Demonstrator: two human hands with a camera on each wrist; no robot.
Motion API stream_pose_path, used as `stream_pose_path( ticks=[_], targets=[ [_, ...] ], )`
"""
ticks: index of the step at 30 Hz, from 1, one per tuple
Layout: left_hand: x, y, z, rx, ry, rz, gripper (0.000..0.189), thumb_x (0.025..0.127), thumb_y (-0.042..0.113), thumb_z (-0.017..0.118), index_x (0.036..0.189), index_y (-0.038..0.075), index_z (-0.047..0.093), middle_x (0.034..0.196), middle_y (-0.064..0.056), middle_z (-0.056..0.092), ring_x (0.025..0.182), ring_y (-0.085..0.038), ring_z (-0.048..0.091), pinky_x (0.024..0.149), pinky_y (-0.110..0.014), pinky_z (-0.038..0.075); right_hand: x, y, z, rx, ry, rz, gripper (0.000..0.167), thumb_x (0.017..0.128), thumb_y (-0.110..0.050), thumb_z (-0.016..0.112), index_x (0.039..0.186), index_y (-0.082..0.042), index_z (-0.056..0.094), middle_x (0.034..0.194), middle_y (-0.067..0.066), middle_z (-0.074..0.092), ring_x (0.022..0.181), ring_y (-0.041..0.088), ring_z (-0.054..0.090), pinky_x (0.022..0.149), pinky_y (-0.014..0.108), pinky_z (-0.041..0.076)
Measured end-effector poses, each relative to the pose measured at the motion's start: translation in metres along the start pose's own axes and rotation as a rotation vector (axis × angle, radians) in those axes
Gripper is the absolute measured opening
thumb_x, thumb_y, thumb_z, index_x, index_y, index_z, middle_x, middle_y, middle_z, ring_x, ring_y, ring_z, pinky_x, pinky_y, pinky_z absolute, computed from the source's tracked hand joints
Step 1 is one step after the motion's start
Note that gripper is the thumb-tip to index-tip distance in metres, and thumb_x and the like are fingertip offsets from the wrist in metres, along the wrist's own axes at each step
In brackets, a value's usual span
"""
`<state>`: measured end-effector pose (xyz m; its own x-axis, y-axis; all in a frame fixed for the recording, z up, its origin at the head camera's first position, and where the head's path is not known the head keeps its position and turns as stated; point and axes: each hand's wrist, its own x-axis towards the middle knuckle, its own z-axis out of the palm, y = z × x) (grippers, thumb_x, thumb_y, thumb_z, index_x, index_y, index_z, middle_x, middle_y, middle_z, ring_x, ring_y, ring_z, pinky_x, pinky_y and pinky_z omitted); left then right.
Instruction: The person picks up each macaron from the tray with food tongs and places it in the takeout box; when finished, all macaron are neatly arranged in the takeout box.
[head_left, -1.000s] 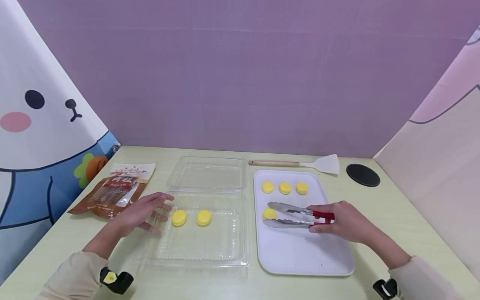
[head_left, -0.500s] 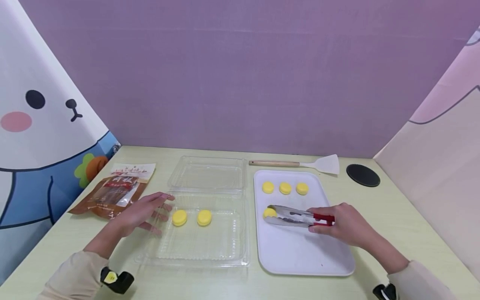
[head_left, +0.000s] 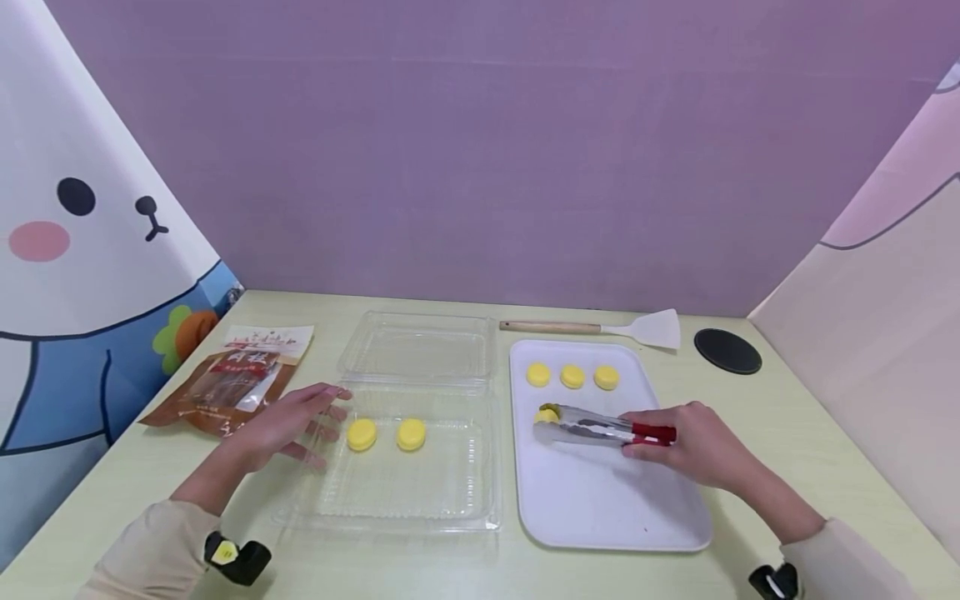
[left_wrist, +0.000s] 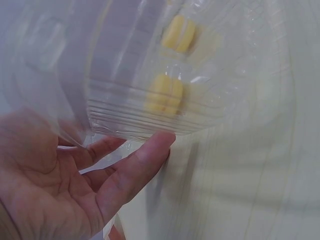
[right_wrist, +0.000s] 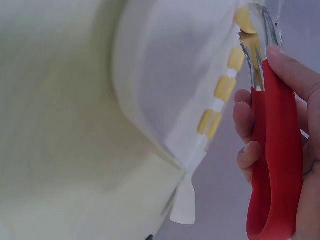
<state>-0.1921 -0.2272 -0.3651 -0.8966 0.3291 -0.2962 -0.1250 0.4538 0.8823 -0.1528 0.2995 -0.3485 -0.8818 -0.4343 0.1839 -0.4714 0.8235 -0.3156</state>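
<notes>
My right hand (head_left: 684, 442) holds red-handled metal tongs (right_wrist: 270, 150) over the white tray (head_left: 600, 508). Between the tong tips is a yellow macaron (head_left: 546, 415), partly covered by the metal. Three more macarons (head_left: 572, 377) stand in a row at the tray's far end. To the left, a clear plastic clamshell box (head_left: 405, 492) lies with its lid back and two yellow macarons (head_left: 411, 434) inside. My left hand (head_left: 288, 429) is at the box's left side, fingers spread and relaxed; the thumb (left_wrist: 145, 160) lies along the wall in the left wrist view.
A brown food pouch (head_left: 236, 379) lies left of the box, close to the left forearm. Behind the tray is a spatula (head_left: 652, 328) with a wooden handle. A black disc (head_left: 727, 351) sits at the far right. A purple wall (head_left: 480, 167) backs the table.
The tongs have closed around the front macaron, and their tips with it have moved slightly up from the earlier spot. The left hand stays at the box.
</notes>
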Motion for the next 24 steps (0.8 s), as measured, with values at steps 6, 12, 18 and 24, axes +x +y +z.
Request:
stream_pose_path(
  ticks=[6, 12, 18, 24],
  targets=[
    [0.001, 0.001, 0.0, 0.003, 0.0, 0.002, 0.056, 0.113, 0.038, 0.033, 0.15, -0.004, 0.037, 0.142, -0.033, 0.049, 0.111, -0.033, 0.063, 0.075, -0.043, 0.062, 0.004, -0.003, -0.017, -0.009, 0.034, 0.003, 0.04, 0.08, -0.03, 0.088, 0.113, -0.011, 0.079, 0.065, -0.023, 0.058, 0.056, -0.002, 0.043, 0.051, 0.022, 0.038],
    [0.001, 0.0, -0.001, 0.003, 0.002, 0.003, 0.056, 0.113, 0.038, 0.032, 0.15, -0.004, 0.037, 0.142, -0.034, 0.048, 0.112, -0.034, 0.063, 0.075, -0.043, 0.062, 0.009, -0.006, -0.024, -0.038, 0.001, -0.01, 0.042, 0.079, -0.031, 0.088, 0.113, -0.008, 0.079, 0.069, -0.023, 0.064, 0.055, -0.002, 0.043, 0.052, 0.023, 0.039],
    [0.001, -0.002, 0.0, 0.0, 0.001, 0.006, 0.057, 0.112, 0.039, 0.032, 0.15, -0.004, 0.037, 0.142, -0.034, 0.048, 0.112, -0.033, 0.063, 0.075, -0.043, 0.062, 0.012, -0.009, -0.023, -0.112, -0.039, -0.065, 0.042, 0.08, -0.038, 0.086, 0.112, -0.011, 0.08, 0.068, -0.022, 0.065, 0.055, -0.002, 0.039, 0.053, 0.023, 0.034],
    [0.0, -0.002, 0.001, 0.011, 0.015, 0.009, 0.057, 0.112, 0.039, 0.032, 0.15, -0.004, 0.038, 0.141, -0.034, 0.048, 0.11, -0.032, 0.063, 0.074, -0.043, 0.061, 0.021, -0.018, -0.026, -0.149, -0.08, -0.07, 0.043, 0.081, -0.037, 0.086, 0.114, -0.01, 0.079, 0.061, -0.022, 0.057, 0.054, 0.001, 0.038, 0.053, 0.024, 0.032]
  ],
)
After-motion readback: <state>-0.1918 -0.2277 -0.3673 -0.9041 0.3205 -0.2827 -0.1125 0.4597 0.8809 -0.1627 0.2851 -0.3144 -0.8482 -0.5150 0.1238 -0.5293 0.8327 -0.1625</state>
